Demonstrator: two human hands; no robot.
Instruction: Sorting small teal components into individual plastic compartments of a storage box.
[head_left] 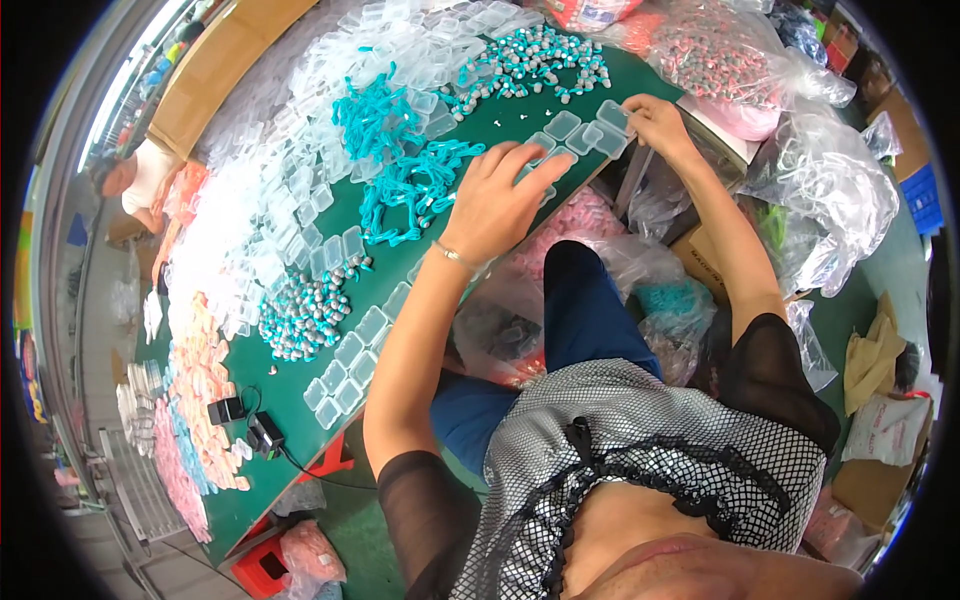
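Small clear plastic boxes (345,385) stand in a double row along the near edge of the green table (300,385). My left hand (492,200) reaches over the row, its fingers spread and touching boxes near its right end. At that end, the thumb and fingers of my right hand (655,125) are closed on the edge of a clear box (613,116). Just beyond my left hand lie bundles of teal cords (408,190). Small teal-and-silver pieces (535,65) are heaped farther off, with a second heap (303,315) at the left.
A large pile of clear boxes (260,200) covers the far side. Pink and peach pieces (200,360) and black adapters (263,432) lie at the left end. Bulging plastic bags (720,60) crowd the right. Another person (150,180) sits at the far left.
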